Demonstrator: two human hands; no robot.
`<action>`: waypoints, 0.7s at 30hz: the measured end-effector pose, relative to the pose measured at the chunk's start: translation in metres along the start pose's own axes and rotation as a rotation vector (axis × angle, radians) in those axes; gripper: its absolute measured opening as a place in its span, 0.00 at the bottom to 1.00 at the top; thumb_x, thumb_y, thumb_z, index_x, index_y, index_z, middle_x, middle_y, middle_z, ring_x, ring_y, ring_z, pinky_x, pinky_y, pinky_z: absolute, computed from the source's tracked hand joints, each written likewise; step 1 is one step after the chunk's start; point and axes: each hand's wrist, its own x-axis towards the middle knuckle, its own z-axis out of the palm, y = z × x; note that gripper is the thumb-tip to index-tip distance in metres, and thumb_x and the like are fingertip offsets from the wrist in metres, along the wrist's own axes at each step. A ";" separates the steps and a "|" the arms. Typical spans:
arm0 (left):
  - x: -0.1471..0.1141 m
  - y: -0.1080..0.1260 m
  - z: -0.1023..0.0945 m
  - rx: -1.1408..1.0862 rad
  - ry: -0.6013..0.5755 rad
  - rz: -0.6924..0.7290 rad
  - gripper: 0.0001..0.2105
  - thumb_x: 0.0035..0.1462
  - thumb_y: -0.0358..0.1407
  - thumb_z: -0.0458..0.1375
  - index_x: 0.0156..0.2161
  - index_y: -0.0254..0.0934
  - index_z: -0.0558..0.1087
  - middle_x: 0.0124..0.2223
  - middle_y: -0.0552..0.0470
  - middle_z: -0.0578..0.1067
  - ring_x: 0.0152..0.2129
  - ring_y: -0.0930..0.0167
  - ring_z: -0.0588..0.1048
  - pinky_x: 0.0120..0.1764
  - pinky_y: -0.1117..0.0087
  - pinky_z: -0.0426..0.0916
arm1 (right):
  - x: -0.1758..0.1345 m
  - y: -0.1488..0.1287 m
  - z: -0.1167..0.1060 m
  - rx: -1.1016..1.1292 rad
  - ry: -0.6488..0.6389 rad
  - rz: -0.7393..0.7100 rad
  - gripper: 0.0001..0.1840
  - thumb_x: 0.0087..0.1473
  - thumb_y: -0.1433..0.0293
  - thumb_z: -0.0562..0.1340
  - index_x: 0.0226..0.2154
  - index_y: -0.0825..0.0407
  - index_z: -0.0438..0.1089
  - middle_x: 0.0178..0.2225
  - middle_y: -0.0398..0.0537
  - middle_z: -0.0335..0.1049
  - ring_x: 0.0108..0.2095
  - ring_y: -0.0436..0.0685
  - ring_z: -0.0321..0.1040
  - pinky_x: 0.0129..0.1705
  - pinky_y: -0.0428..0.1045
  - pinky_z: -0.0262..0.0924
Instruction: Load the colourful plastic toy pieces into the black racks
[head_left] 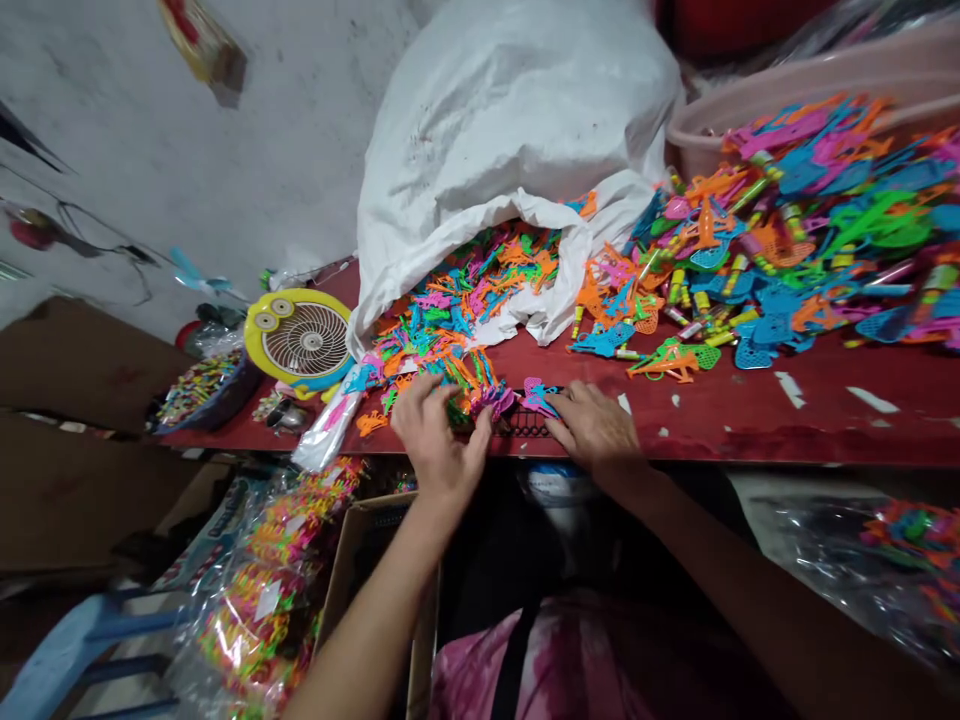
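Observation:
My left hand (439,440) is at the front of a heap of small plastic toy pieces (457,370) in orange, green, blue and pink. Its fingers are curled but apart, and the thumb is beside a pink piece (495,402). A black grid tray (529,427) lies between my hands at the table's front edge, with pink and blue pieces over its far side. At the tray's right end is my right hand (600,428), its thumb and fingers closed on a small blue plastic piece (551,402). Part of that piece is hidden by the fingers.
Behind the heap, a large white sack (517,110) spills pieces onto the red table (825,410). A pink tub (697,130) and a wide pile of toy parts (780,260) are on the right. On the left are a yellow fan (300,340) and a bowl (240,400); bagged pieces (262,600) sit below.

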 end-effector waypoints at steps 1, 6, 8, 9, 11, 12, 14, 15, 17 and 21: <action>-0.012 0.005 0.003 0.034 0.115 -0.075 0.13 0.53 0.39 0.64 0.42 0.37 0.70 0.47 0.44 0.72 0.48 0.62 0.69 0.53 0.54 0.60 | -0.001 0.000 0.003 0.001 0.025 0.022 0.11 0.61 0.66 0.56 0.42 0.50 0.72 0.38 0.52 0.67 0.40 0.60 0.61 0.37 0.52 0.47; -0.063 0.022 0.029 -0.149 -0.014 -0.237 0.04 0.60 0.35 0.58 0.37 0.37 0.73 0.33 0.52 0.75 0.32 0.71 0.72 0.39 0.67 0.65 | -0.004 0.002 0.009 0.017 0.141 0.130 0.14 0.64 0.70 0.51 0.38 0.52 0.71 0.34 0.52 0.66 0.35 0.58 0.60 0.36 0.52 0.46; -0.069 0.024 0.042 -0.164 -0.120 -0.288 0.06 0.60 0.37 0.58 0.40 0.38 0.75 0.34 0.51 0.76 0.32 0.71 0.73 0.39 0.67 0.64 | -0.004 0.001 0.007 0.021 0.143 0.124 0.14 0.64 0.70 0.50 0.36 0.53 0.70 0.34 0.52 0.66 0.35 0.58 0.60 0.36 0.52 0.46; -0.069 0.024 0.047 -0.150 -0.146 -0.315 0.07 0.60 0.38 0.59 0.40 0.38 0.75 0.34 0.51 0.77 0.32 0.71 0.74 0.39 0.67 0.64 | -0.005 0.000 0.005 0.020 0.131 0.109 0.13 0.63 0.70 0.50 0.36 0.53 0.70 0.34 0.53 0.66 0.35 0.58 0.60 0.36 0.52 0.45; -0.066 0.023 0.056 -0.114 -0.150 -0.377 0.08 0.58 0.41 0.60 0.36 0.37 0.75 0.33 0.52 0.76 0.32 0.70 0.74 0.39 0.67 0.64 | -0.008 -0.006 0.002 0.015 0.108 0.070 0.13 0.63 0.71 0.51 0.35 0.54 0.69 0.33 0.53 0.67 0.35 0.58 0.60 0.36 0.52 0.45; -0.064 0.020 0.059 -0.097 -0.139 -0.404 0.08 0.57 0.41 0.61 0.34 0.37 0.74 0.32 0.52 0.76 0.31 0.70 0.74 0.39 0.67 0.64 | -0.010 -0.010 0.001 0.014 0.105 0.056 0.13 0.63 0.70 0.51 0.35 0.54 0.69 0.33 0.53 0.67 0.35 0.58 0.60 0.36 0.52 0.45; -0.062 0.013 0.061 -0.068 -0.120 -0.435 0.09 0.57 0.41 0.61 0.32 0.37 0.73 0.31 0.52 0.76 0.31 0.69 0.75 0.39 0.67 0.65 | -0.018 -0.020 0.001 0.031 0.105 0.030 0.12 0.63 0.70 0.52 0.35 0.54 0.69 0.33 0.53 0.67 0.34 0.58 0.60 0.36 0.52 0.46; -0.061 0.009 0.061 -0.055 -0.118 -0.442 0.09 0.57 0.41 0.61 0.31 0.37 0.73 0.31 0.52 0.76 0.31 0.69 0.75 0.39 0.67 0.65 | -0.023 -0.024 0.003 0.052 0.102 0.010 0.11 0.62 0.71 0.52 0.35 0.54 0.69 0.32 0.52 0.68 0.34 0.58 0.60 0.37 0.52 0.46; -0.062 -0.002 0.060 -0.033 -0.125 -0.451 0.08 0.57 0.41 0.60 0.33 0.37 0.74 0.32 0.51 0.77 0.32 0.69 0.76 0.38 0.68 0.66 | -0.030 -0.030 0.005 0.107 0.089 -0.035 0.12 0.62 0.74 0.51 0.33 0.53 0.69 0.30 0.51 0.68 0.33 0.57 0.61 0.37 0.52 0.46; -0.065 -0.019 0.059 -0.005 -0.130 -0.467 0.09 0.58 0.41 0.59 0.35 0.37 0.76 0.33 0.50 0.78 0.32 0.69 0.76 0.38 0.68 0.67 | -0.029 -0.021 0.002 0.201 0.110 -0.022 0.14 0.64 0.73 0.50 0.34 0.53 0.69 0.31 0.50 0.69 0.33 0.56 0.63 0.36 0.51 0.48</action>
